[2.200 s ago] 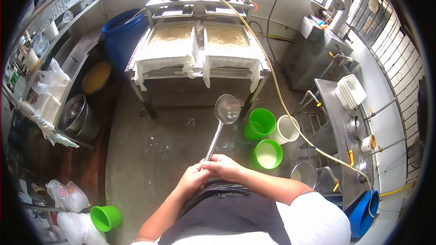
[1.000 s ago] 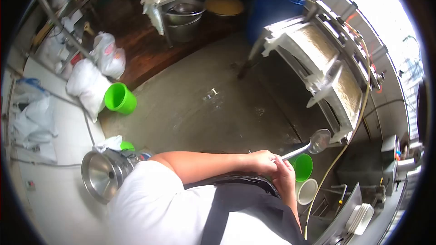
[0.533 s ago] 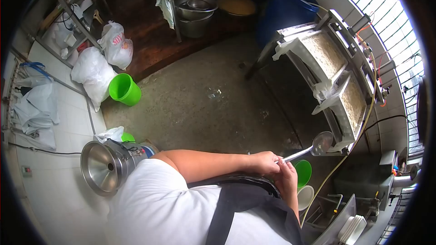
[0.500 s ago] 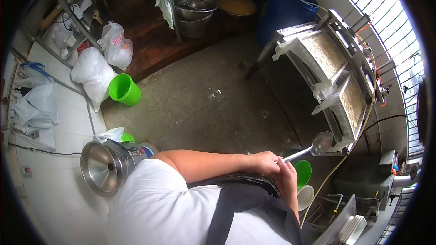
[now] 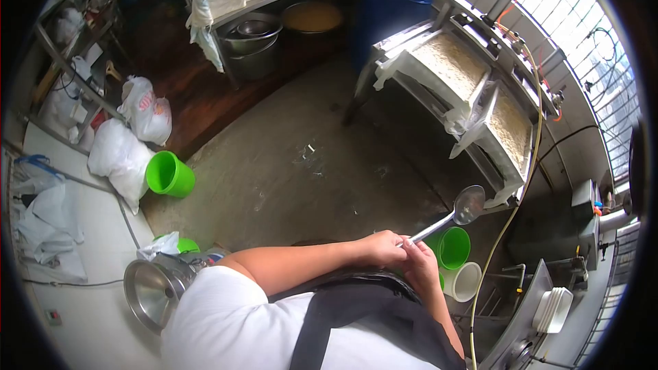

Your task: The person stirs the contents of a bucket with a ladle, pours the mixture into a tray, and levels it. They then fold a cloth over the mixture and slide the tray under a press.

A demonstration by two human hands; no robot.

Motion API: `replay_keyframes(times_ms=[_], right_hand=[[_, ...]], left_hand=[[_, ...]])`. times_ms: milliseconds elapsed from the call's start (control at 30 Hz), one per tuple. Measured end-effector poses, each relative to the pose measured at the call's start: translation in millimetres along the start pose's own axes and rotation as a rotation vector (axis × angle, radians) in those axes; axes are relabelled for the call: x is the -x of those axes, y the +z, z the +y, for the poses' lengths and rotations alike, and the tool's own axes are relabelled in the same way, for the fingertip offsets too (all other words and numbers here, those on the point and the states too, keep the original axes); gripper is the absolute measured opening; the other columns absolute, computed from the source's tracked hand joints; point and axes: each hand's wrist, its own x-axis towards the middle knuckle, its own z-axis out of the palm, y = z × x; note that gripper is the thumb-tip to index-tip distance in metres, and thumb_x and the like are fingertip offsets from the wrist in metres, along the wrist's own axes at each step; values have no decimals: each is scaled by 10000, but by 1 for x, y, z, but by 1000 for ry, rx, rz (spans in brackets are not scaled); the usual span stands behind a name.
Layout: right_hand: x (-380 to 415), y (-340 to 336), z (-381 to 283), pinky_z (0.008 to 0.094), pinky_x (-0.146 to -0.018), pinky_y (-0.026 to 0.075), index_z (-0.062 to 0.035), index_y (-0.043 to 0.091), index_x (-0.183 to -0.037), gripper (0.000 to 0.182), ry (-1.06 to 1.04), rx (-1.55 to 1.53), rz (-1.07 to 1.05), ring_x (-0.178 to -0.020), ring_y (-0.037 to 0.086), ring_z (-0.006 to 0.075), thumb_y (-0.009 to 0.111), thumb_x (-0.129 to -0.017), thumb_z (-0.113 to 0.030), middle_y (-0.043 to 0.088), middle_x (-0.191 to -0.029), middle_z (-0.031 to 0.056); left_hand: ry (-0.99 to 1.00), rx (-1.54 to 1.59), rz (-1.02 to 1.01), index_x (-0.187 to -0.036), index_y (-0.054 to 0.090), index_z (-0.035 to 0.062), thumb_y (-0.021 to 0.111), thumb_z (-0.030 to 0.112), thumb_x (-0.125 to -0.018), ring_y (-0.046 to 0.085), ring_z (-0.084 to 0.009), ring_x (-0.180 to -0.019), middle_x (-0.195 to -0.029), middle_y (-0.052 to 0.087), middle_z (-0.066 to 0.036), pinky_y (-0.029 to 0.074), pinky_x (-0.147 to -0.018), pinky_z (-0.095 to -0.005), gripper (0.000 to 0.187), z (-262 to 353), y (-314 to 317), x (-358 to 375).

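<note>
A long-handled metal ladle (image 5: 470, 204) points away to the upper right, its round bowl over the floor near the corner of the press table. Both my hands meet at the near end of its handle. My left hand (image 5: 384, 248) is closed there, with the forearm reaching across in front of my body. Right beside it, my right hand (image 5: 419, 264) has its fingers pressed round the handle too. The fingers partly hide the handle's end. Below and right of the ladle stand a green bucket (image 5: 454, 248) and a white bucket (image 5: 467, 282).
On the metal press table, two cloth-lined trays hold a pale crumbly mass (image 5: 449, 59). A yellow hose (image 5: 495, 250) runs down beside it. A blue barrel (image 5: 391, 10) stands behind. Leftward are white sacks (image 5: 118, 157), another green bucket (image 5: 170, 174) and a steel funnel-topped machine (image 5: 152, 293).
My view has turned, so most of the room sits further left in the picture. Both hands remain together on the ladle's handle, and its bowl still points to the upper right.
</note>
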Motion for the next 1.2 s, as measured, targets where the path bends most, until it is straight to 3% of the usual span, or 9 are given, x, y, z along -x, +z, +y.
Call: replay_keyframes(times_ms=[500, 667, 800, 867, 967, 1200], right_hand=[[1, 14, -4, 466, -842, 637, 68, 611, -1224, 279, -26, -33, -28, -933, 732, 307, 592, -1057, -155, 713, -1086, 197], [-5, 11, -1, 428, -936, 581, 59, 624, -1241, 297, 2, -36, -37, -1028, 714, 268, 611, -1047, -166, 713, -1151, 174], [-7, 21, -6, 436, -926, 587, 60, 623, -1235, 296, -15, -40, -50, -1014, 718, 279, 619, -1046, -167, 714, -1143, 179], [-9, 25, -8, 448, -913, 593, 60, 626, -1223, 288, 8, -29, -47, -993, 721, 295, 625, -1044, -165, 714, -1132, 183], [-12, 35, -8, 459, -904, 598, 61, 629, -1214, 285, -17, -36, -34, -981, 724, 310, 630, -1041, -165, 714, -1120, 187], [-20, 54, -7, 430, -870, 619, 58, 625, -1224, 280, -7, -46, -59, -942, 727, 298, 623, -1044, -158, 712, -1087, 179]], left_hand=[[-12, -39, 23, -827, 600, 104, 602, 224, -960, 488, -64, -554, -663, 534, 33, 401, -503, -250, 179, -1, -5, 0], [-32, -39, 17, -841, 593, 108, 604, 237, -972, 490, -61, -568, -678, 539, 36, 407, -514, -243, 184, 2, -10, 3], [-8, -69, 19, -843, 592, 113, 604, 237, -973, 486, -59, -568, -681, 533, 43, 402, -512, -241, 181, 4, -17, 5], [3, -73, 3, -926, 652, 85, 619, 245, -912, 503, -77, -575, -689, 543, 34, 415, -525, -272, 164, 1, -24, 3], [4, -64, 9, -889, 636, 93, 622, 251, -911, 504, -72, -584, -692, 545, 36, 415, -527, -271, 160, 4, -31, 6], [-24, -49, 24, -905, 640, 94, 625, 222, -970, 484, -58, -550, -673, 526, 45, 391, -502, -240, 145, 19, -42, 23]])
